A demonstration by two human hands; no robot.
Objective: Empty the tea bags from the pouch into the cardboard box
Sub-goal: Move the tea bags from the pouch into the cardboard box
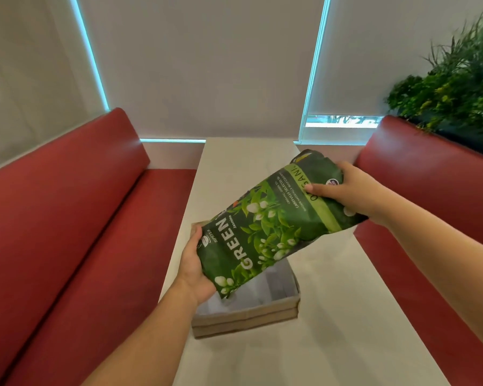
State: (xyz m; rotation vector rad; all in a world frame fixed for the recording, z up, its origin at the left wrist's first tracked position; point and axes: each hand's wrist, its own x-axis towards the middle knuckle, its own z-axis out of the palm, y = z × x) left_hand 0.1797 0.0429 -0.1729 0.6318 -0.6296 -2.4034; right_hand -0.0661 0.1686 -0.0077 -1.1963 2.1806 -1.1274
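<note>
Left hand [193,270] grips the low near end of the glossy green tea pouch [268,227], thumb on the front edge, the other fingers hidden behind it. Right hand [352,188] has its fingers [345,169] wrapped over the raised far end.

The pouch is tilted, its low end hanging over the shallow open cardboard box [246,316] on the pale desk [346,302]. White tea bags [273,285] lie in the box, so I judge the pour is under way. I can't see the pouch mouth or what remains inside.

Left to do: shake out the rest.

The box walls are low and the left desk edge is near, so spill risk is on that side. There is open desk to the right and near. Red padded seats [67,218] flank both sides.
</note>
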